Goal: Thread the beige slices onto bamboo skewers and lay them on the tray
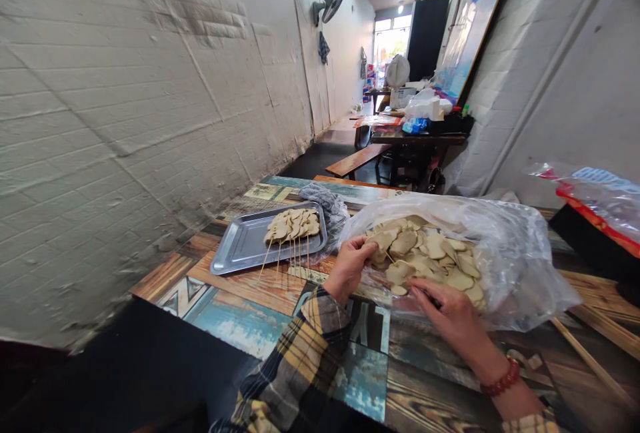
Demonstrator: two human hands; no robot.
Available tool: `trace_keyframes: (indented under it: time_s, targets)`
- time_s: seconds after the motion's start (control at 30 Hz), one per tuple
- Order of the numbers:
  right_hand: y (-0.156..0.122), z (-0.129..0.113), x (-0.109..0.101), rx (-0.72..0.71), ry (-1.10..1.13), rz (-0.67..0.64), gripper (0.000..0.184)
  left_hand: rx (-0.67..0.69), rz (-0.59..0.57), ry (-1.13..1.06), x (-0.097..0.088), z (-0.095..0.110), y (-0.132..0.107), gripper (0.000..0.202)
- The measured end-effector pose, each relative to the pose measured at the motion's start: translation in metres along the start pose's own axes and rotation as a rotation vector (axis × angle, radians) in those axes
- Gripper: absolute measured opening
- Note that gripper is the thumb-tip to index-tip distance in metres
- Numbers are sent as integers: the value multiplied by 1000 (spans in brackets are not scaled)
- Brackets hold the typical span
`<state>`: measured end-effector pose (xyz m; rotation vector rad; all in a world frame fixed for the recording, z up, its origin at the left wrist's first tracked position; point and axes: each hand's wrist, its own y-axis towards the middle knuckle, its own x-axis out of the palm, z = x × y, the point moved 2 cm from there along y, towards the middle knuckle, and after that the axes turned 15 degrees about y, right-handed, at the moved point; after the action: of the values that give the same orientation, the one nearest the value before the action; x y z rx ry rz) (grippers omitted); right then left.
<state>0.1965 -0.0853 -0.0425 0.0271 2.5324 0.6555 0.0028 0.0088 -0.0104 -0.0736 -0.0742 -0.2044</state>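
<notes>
My left hand (349, 265) is closed, its thumb and fingers pinching a flat beige food slice (383, 241) over the open plastic bag (525, 253). Inside that bag lies a heap of similar beige slices (445, 256). My right hand (445, 306) is closed too, with its fingertips at the edge of a slice (400, 271) near the front of the heap. Whether a thin stick is also between its fingers I cannot make out. Left of the bag, a metal tray (240, 239) carries a stack of skewered slices (294, 225), their sticks (279, 259) pointing toward me over the rim.
A crumpled grey plastic bag (325, 199) sits behind the tray. Loose wooden sticks (590, 353) lie at the right, near a black box (595, 239) with red-edged packaging (600, 216). Beyond are a bench (357, 161) and a cluttered table (420, 138). A wall (125, 119) runs along the left.
</notes>
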Motion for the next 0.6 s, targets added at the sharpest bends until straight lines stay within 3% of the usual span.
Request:
trace_keyframes:
  time_s: [0.17,0.6]
  targets:
    - [0,-4,0,-3,19,36,33,43,89,-15,-3,2,1,32]
    - [4,-6,-2,-3,93,118,30,21,-60,-86,8,6,-3,30]
